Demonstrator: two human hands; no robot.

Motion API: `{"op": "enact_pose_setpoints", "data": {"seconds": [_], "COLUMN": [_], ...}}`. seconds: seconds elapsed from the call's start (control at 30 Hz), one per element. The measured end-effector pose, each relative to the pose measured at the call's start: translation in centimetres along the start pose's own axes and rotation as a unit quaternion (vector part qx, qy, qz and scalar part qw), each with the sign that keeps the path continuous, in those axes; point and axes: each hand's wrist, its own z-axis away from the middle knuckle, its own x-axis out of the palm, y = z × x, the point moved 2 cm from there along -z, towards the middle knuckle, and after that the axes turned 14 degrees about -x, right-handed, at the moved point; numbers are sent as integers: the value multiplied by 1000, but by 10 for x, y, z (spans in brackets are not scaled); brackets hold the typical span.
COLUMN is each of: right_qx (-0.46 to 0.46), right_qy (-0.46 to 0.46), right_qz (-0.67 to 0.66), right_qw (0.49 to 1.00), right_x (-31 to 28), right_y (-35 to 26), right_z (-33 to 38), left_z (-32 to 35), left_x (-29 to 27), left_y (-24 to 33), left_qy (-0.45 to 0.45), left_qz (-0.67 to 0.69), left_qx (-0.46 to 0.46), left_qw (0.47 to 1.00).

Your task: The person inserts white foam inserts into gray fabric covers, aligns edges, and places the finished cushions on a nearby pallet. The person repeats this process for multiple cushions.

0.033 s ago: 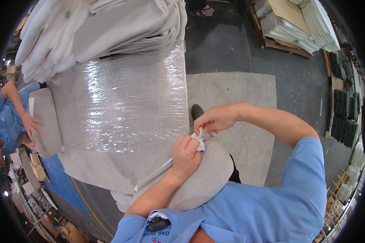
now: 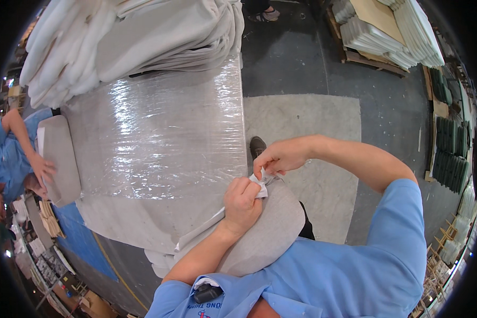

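Observation:
A grey fabric-covered cushion (image 2: 273, 228) leans between my body and the edge of the work table (image 2: 159, 143). At its upper end a bit of white cloth (image 2: 262, 190) sticks out between my hands. My left hand (image 2: 243, 205) is closed on the cloth's left side, its wrist lying over the cushion. The fingers of my right hand (image 2: 278, 157) are bent into a pinch at the top of the same cloth. My fingers cover part of the cloth, so its full shape is hidden.
Clear plastic film covers the table over grey fabric. Piled grey covers (image 2: 164, 40) and white fluffy padding (image 2: 63, 47) fill its far end. At the left, a co-worker's hand (image 2: 42, 167) rests on another grey cushion (image 2: 61, 159). White stacked pieces (image 2: 373, 40) stand on a pallet far right.
The co-worker's hand at the left has shifted slightly on its cushion. My own hands and the cloth look the same.

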Motion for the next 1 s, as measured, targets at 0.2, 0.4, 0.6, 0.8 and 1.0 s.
{"op": "enact_pose_setpoints", "data": {"seconds": [0.2, 0.4, 0.6, 0.8, 1.0], "right_qx": [4, -103, -183, -191, -179], "right_qy": [-39, -6, 10, -12, -44], "right_qz": [28, 98, 216, 305, 420], "right_qw": [999, 990, 959, 933, 888], "right_x": [-1, 5, 13, 13, 10], "right_y": [-2, 2, -8, -9, -21], "right_z": [-5, -4, 3, 1, 0], "left_z": [3, 5, 7, 8, 7], "left_x": [1, 1, 1, 0, 1], "left_y": [-1, -1, -3, -3, -4], "left_qy": [13, 25, 25, 20, 17], "left_qz": [1, 15, 21, 30, 34], "left_qx": [14, 28, 35, 31, 10], "left_qw": [1000, 999, 999, 999, 999]}}
